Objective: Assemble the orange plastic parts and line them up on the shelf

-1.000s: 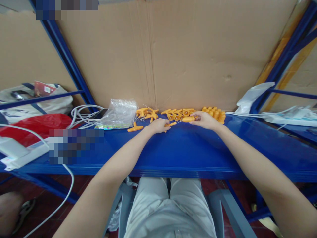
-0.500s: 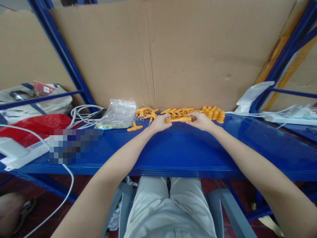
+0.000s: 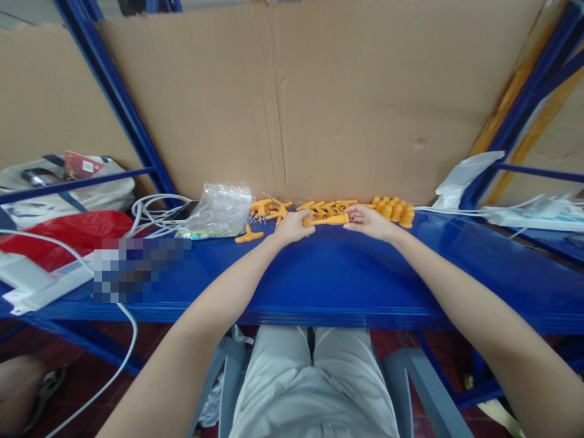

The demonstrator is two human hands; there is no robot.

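Note:
Both my hands meet at the back of a blue shelf (image 3: 328, 274). My left hand (image 3: 294, 227) is closed on the left end of an orange plastic rod-shaped part (image 3: 329, 220), and my right hand (image 3: 370, 221) pinches its right end. Behind them lie several orange T-shaped parts (image 3: 319, 208), a further cluster of orange T-shaped parts (image 3: 269, 210) on the left and a row of stubby orange pieces (image 3: 396, 210) on the right. One loose orange T-piece (image 3: 249, 235) lies to the left of my left hand.
A clear plastic bag (image 3: 219, 210) and coiled white cables (image 3: 155, 214) lie left of the parts. A red bag (image 3: 68, 228) and white box (image 3: 31, 280) sit far left. White packets (image 3: 460, 179) lie at right. Cardboard (image 3: 319, 97) backs the shelf.
My hands have drawn together on the orange rod-shaped part and lifted it slightly toward the back of the shelf; the left hand moved from the table surface up to its end.

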